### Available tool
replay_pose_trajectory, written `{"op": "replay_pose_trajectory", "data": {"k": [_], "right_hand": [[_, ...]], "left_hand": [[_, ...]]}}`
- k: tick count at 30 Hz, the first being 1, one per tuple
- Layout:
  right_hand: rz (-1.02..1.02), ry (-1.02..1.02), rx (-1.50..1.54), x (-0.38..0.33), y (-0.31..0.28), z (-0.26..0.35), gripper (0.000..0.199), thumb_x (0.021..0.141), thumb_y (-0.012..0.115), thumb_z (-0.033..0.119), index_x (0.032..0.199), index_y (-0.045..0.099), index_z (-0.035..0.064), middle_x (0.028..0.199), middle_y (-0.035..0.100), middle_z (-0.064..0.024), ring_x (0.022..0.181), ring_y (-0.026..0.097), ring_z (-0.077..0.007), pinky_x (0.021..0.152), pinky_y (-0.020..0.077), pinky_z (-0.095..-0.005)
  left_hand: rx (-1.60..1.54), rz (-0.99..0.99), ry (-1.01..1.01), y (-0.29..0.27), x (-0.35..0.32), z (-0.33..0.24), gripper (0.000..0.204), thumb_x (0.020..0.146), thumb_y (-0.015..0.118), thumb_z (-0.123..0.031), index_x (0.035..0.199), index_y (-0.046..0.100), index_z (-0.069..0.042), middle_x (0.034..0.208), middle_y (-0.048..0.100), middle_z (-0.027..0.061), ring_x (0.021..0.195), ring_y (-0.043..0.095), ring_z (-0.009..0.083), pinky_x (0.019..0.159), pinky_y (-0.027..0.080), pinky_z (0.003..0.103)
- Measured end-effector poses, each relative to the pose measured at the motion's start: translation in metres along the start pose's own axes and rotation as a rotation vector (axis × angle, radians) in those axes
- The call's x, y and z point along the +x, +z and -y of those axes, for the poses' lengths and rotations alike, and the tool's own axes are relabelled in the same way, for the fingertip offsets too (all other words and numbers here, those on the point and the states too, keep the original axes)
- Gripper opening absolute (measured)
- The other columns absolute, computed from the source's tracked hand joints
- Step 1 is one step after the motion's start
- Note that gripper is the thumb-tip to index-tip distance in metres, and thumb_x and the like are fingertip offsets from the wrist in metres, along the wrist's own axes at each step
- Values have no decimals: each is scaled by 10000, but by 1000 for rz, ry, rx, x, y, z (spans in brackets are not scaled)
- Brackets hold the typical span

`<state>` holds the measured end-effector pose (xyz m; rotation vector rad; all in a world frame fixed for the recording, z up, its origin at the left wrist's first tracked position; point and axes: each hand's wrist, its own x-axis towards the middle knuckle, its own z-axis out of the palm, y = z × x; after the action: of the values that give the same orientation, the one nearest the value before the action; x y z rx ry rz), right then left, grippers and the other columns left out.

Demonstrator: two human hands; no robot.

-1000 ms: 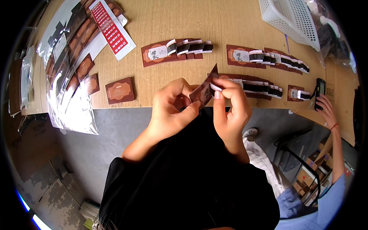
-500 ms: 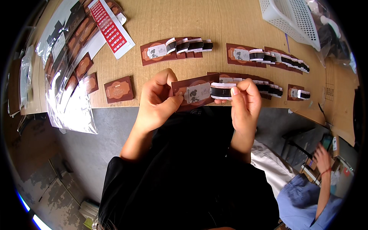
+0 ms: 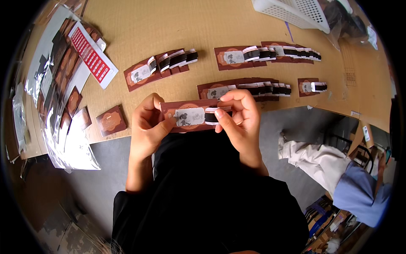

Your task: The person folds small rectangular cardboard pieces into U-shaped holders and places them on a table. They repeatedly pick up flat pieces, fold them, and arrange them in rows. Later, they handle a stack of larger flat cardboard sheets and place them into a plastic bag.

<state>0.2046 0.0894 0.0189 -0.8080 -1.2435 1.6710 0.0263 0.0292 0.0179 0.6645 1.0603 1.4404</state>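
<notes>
Above the table's near edge, I hold a brown printed card [image 3: 190, 117] with a pale picture panel level between both hands. My left hand [image 3: 146, 129] pinches its left end, thumb on the front and fingers behind. A black strip with white edges [image 3: 210, 118] lies across the card's right part. My right hand [image 3: 242, 125] is closed there, its thumb pressing on the strip and its index finger at the card's top edge. Those fingers hide the card's right end. Just beyond lies an overlapping row of similar banded cards [image 3: 207, 92].
More banded card rows lie at far left [image 3: 137, 76] and far right [image 3: 232, 57], with a short stack [image 3: 305, 87] at right. Left are a plain brown card [image 3: 111, 120], a red-and-white sticker sheet [image 3: 91, 54] and clear plastic bags [image 3: 69, 146]. A white basket [image 3: 292, 15] stands far right; another person [image 3: 355, 186] is behind.
The card and strip have come level and nearer me. My right thumb has shifted on the strip, and its index finger has risen to the card's top edge. The whole view has turned slightly.
</notes>
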Motion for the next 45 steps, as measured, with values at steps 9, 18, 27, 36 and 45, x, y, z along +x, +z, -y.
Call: {"op": "replay_pose_trajectory", "data": {"k": [9,18,27,36,45], "right_hand": [[-89,-26,-74,-23,-3,-13,219,752,591,-24,918,448,-23,822,534,-68,708,547,-69,580,448,-179],[9,98,153,-44,-7,-24,237,781,520,-61,965,376,-19,838,521,-136,590,541,-124,506,477,-231],[-61,180,229,-51,-26,-22,300,757,562,-62,988,378,-12,869,494,-100,701,566,-125,599,480,-236],[-153,30,111,-77,-47,-24,313,731,590,-74,995,427,-30,922,505,-81,861,511,-101,770,407,-229],[-313,-31,97,-75,-107,-16,238,741,532,-84,964,470,-28,925,553,-123,849,576,-199,666,503,-283]], "left_hand": [[68,107,-155,5,2,0,229,721,530,133,811,388,-22,756,543,57,687,580,109,570,530,237],[71,72,-201,-7,-8,8,275,679,541,162,790,403,-48,693,397,-24,565,424,18,506,458,186],[73,141,-227,17,-3,10,262,694,543,145,742,378,-52,678,393,-18,568,424,39,533,480,208],[208,315,-289,38,2,28,322,666,583,123,665,325,-71,644,321,-36,585,370,31,540,363,167],[101,519,-245,48,10,35,193,724,618,25,842,475,-27,862,587,117,805,560,123,662,425,213]]}}
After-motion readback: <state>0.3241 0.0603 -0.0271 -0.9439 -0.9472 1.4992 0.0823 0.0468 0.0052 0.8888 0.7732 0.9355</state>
